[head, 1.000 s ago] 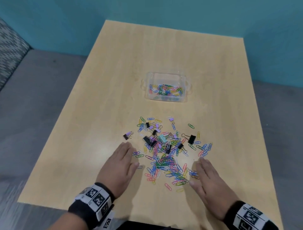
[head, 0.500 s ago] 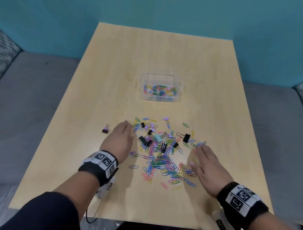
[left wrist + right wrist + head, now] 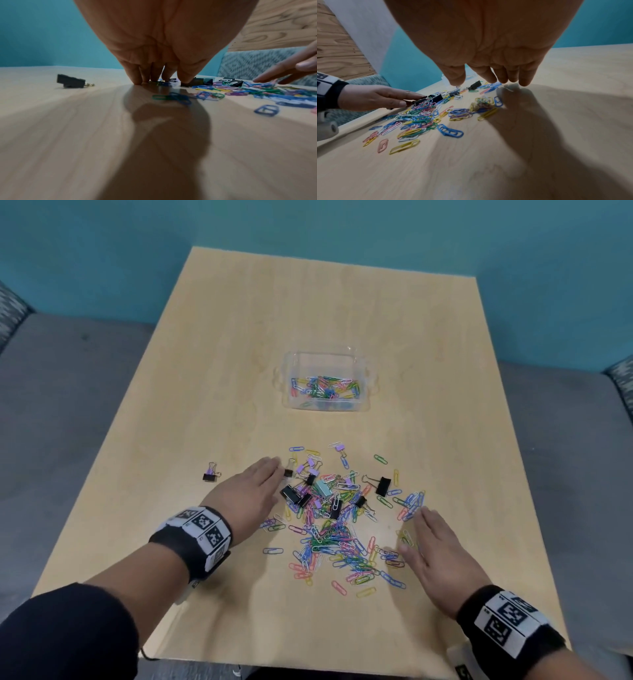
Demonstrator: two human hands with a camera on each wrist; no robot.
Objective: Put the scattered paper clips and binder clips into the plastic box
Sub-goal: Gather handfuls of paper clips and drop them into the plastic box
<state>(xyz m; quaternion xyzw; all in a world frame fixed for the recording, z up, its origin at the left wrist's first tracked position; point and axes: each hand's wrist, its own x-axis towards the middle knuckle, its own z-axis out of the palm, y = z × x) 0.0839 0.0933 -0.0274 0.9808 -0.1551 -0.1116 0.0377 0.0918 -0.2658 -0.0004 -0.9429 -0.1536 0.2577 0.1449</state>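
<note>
A loose heap of coloured paper clips [image 3: 334, 537] and black, purple and teal binder clips [image 3: 383, 485] lies on the wooden table [image 3: 239, 354]. Beyond it stands the clear plastic box [image 3: 291, 364], holding several paper clips. My left hand [image 3: 255, 486] lies flat at the heap's left edge, fingertips [image 3: 137, 81] on the table beside a black binder clip [image 3: 193, 81]. My right hand [image 3: 431, 546] lies flat at the heap's right edge, fingers [image 3: 524, 79] straight, just above the clips. One purple binder clip [image 3: 210, 473] sits apart, left of my left hand.
Grey sofa cushions [image 3: 68, 405] flank the table on both sides, and a teal wall [image 3: 308, 227] rises behind it. The table's near edge [image 3: 308, 667] runs just below my forearms.
Both hands have slid forward along the sides of the heap. The purple binder clip now lies apart, left of the left hand.
</note>
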